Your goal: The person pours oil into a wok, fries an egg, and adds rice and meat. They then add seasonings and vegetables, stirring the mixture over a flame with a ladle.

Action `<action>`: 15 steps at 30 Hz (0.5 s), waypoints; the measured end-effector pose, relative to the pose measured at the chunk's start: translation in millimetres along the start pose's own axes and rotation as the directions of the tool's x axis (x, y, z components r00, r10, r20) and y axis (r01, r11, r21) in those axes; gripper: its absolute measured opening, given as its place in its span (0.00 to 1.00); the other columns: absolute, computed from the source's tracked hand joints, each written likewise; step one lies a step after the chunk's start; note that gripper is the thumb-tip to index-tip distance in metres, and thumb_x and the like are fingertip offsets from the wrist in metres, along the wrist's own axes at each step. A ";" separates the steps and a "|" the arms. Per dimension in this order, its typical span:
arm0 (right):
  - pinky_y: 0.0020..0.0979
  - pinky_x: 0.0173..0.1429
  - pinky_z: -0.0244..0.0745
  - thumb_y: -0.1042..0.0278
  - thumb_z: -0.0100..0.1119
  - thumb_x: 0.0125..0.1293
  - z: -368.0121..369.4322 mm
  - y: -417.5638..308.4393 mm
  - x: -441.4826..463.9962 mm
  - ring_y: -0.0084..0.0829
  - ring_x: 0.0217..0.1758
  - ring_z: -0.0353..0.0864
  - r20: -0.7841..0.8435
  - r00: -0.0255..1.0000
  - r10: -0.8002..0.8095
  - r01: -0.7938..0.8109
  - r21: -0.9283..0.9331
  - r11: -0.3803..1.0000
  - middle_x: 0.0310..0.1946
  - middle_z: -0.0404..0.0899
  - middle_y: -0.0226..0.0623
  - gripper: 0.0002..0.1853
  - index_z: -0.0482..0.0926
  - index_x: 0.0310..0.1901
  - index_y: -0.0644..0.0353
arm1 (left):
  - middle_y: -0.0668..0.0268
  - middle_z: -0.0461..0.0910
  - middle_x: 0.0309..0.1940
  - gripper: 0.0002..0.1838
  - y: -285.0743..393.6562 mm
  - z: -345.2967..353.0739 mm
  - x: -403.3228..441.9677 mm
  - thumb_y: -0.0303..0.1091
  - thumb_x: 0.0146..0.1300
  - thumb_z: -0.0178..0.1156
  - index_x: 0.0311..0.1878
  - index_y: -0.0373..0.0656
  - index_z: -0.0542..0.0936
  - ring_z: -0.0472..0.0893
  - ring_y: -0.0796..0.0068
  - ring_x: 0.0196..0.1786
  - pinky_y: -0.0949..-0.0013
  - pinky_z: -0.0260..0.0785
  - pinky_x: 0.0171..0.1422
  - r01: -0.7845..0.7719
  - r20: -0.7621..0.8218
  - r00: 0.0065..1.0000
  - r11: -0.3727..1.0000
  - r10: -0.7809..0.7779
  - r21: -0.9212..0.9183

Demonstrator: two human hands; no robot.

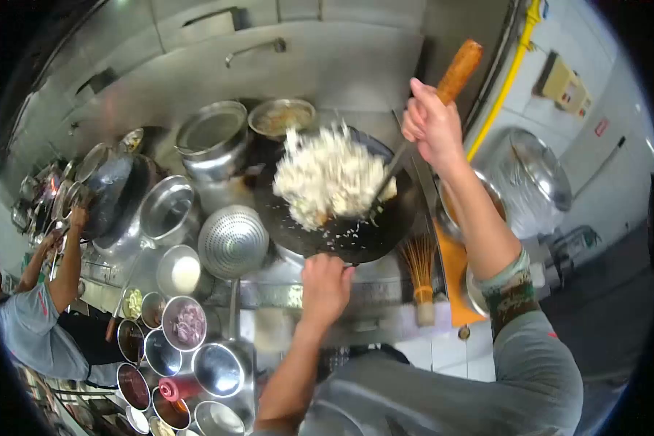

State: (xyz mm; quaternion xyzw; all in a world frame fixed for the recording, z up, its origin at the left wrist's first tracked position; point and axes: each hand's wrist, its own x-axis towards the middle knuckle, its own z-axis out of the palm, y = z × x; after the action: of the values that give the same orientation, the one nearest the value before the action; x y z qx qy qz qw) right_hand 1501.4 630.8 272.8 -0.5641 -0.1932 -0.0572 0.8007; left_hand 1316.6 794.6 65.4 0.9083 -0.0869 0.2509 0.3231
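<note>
My left hand (pixel 327 289) is closed on the near edge of a dark wok (pixel 389 236). A heaped mass of whitish food pieces (pixel 330 178) fills the middle of the wok, blurred by motion, with its top lifted above the far rim. Small white bits lie scattered on the wok's near wall. My right hand (pixel 434 125), raised to the right of the wok, grips a long-handled cooking tool (pixel 461 69) with a wooden handle end. Its metal shaft slants down into the food, which hides the head, so ladle or spatula cannot be told.
A perforated skimmer (pixel 232 240) lies left of the wok, near a metal pot (pixel 214 134). Right of it stands a bamboo wok brush (pixel 420 272). Several ingredient bowls, including one with sliced onion (pixel 187 325), crowd the lower left. A co-worker (pixel 40 320) handles another wok at far left.
</note>
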 end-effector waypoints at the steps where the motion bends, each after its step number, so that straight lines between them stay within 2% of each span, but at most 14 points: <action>1: 0.25 0.15 0.51 0.55 0.59 0.66 -3.4 -9.2 5.3 0.19 0.08 0.53 0.056 0.998 -0.012 0.011 0.011 1.000 0.08 0.55 0.23 0.23 0.61 0.18 0.51 | 0.56 0.71 0.37 0.10 -6.9 10.5 10.8 0.34 0.54 0.64 0.35 0.41 0.75 0.70 0.49 0.45 0.51 0.63 0.47 0.010 0.001 1.000 1.000 -0.010 0.014; 2: 0.25 0.15 0.50 0.54 0.59 0.65 -4.7 -15.7 10.6 0.19 0.08 0.53 0.064 0.996 -0.059 0.057 0.027 0.998 0.08 0.55 0.23 0.23 0.61 0.18 0.51 | 0.56 0.71 0.37 0.10 -12.6 17.0 17.3 0.34 0.54 0.64 0.35 0.41 0.75 0.70 0.49 0.45 0.51 0.63 0.47 0.004 -0.019 1.000 1.000 -0.003 0.026; 4: 0.25 0.14 0.49 0.56 0.60 0.65 -12.6 -19.9 18.3 0.19 0.08 0.53 0.078 0.989 -0.127 0.119 0.100 0.988 0.08 0.55 0.23 0.23 0.61 0.18 0.51 | 0.54 0.74 0.42 0.12 -21.5 29.2 16.7 0.34 0.55 0.64 0.40 0.41 0.77 0.71 0.48 0.51 0.51 0.64 0.53 0.088 0.131 0.987 0.996 -0.089 0.013; 5: 0.25 0.14 0.49 0.56 0.60 0.65 -14.5 -5.9 21.7 0.19 0.08 0.53 0.081 0.989 -0.120 0.112 0.102 0.989 0.08 0.55 0.23 0.23 0.61 0.18 0.51 | 0.54 0.74 0.42 0.12 -17.0 26.2 13.5 0.34 0.55 0.64 0.40 0.41 0.77 0.71 0.48 0.51 0.51 0.64 0.53 0.096 0.132 0.987 0.995 -0.097 0.016; 7: 0.25 0.14 0.50 0.58 0.59 0.66 -19.3 50.5 29.4 0.19 0.08 0.54 -0.125 0.984 -0.126 0.138 0.093 0.986 0.08 0.55 0.23 0.22 0.61 0.18 0.51 | 0.53 0.74 0.51 0.17 7.9 0.5 4.1 0.34 0.56 0.64 0.49 0.40 0.78 0.69 0.47 0.59 0.52 0.62 0.62 0.044 -0.051 0.998 0.999 -0.044 -0.005; 8: 0.27 0.15 0.48 0.57 0.56 0.67 -21.8 87.4 34.3 0.21 0.08 0.52 0.120 0.993 0.019 -0.027 0.065 0.997 0.09 0.53 0.24 0.24 0.57 0.16 0.50 | 0.53 0.74 0.53 0.20 23.7 -16.8 -13.1 0.34 0.57 0.64 0.52 0.39 0.77 0.69 0.48 0.60 0.53 0.62 0.64 0.153 0.055 0.987 0.984 -0.148 -0.091; 9: 0.26 0.16 0.49 0.57 0.56 0.67 -17.8 86.1 51.7 0.20 0.08 0.52 0.100 0.988 0.119 -0.126 0.071 0.989 0.09 0.53 0.23 0.24 0.56 0.17 0.50 | 0.53 0.74 0.55 0.22 32.4 -29.7 -46.0 0.34 0.58 0.64 0.55 0.38 0.76 0.69 0.48 0.62 0.53 0.61 0.66 0.273 0.178 0.953 0.947 -0.244 -0.167; 10: 0.26 0.15 0.48 0.57 0.56 0.67 -10.4 74.4 73.7 0.20 0.08 0.52 0.105 0.986 0.131 -0.135 0.040 0.990 0.09 0.53 0.23 0.25 0.56 0.16 0.49 | 0.52 0.76 0.53 0.20 16.9 -28.4 -86.8 0.35 0.61 0.62 0.55 0.39 0.76 0.72 0.48 0.59 0.54 0.64 0.64 0.321 0.402 0.901 0.878 -0.166 -0.355; 11: 0.26 0.15 0.48 0.57 0.56 0.67 -4.2 61.7 84.9 0.20 0.08 0.51 0.104 0.984 0.145 -0.147 0.011 0.989 0.08 0.53 0.23 0.25 0.56 0.16 0.49 | 0.50 0.77 0.53 0.18 14.5 -31.0 -117.3 0.36 0.64 0.59 0.56 0.41 0.76 0.74 0.49 0.58 0.56 0.65 0.63 0.720 0.756 0.584 0.619 -0.296 -0.314; 13: 0.26 0.15 0.47 0.57 0.57 0.67 0.9 41.4 91.6 0.20 0.07 0.49 0.202 0.979 -0.017 0.009 0.038 0.999 0.07 0.53 0.22 0.26 0.57 0.14 0.49 | 0.50 0.75 0.56 0.19 -36.0 13.8 -201.0 0.41 0.67 0.55 0.59 0.45 0.75 0.72 0.51 0.61 0.57 0.63 0.65 0.653 0.934 0.319 0.752 -0.162 -0.092; 14: 0.26 0.14 0.47 0.57 0.57 0.66 3.4 47.8 86.7 0.20 0.07 0.49 0.162 0.986 -0.033 0.015 0.111 0.994 0.07 0.53 0.22 0.26 0.58 0.13 0.48 | 0.51 0.74 0.58 0.19 -40.9 41.3 -212.5 0.41 0.66 0.53 0.57 0.46 0.77 0.73 0.52 0.61 0.58 0.64 0.65 0.666 0.901 0.314 0.746 -0.301 0.017; 15: 0.25 0.15 0.48 0.56 0.56 0.67 12.4 78.8 80.7 0.19 0.08 0.49 0.022 1.000 0.010 -0.011 0.052 0.999 0.07 0.52 0.22 0.26 0.57 0.14 0.48 | 0.51 0.73 0.59 0.18 -44.5 71.2 -223.5 0.41 0.65 0.51 0.55 0.47 0.79 0.73 0.54 0.62 0.58 0.64 0.65 0.675 0.849 0.307 0.728 -0.429 0.123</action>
State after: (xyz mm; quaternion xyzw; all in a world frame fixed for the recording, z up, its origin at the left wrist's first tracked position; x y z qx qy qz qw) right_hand 1596.8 680.7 237.1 -0.5446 -0.2006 -0.0416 0.8133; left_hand 1167.3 783.2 -120.6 0.8329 0.0586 -0.3551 0.4205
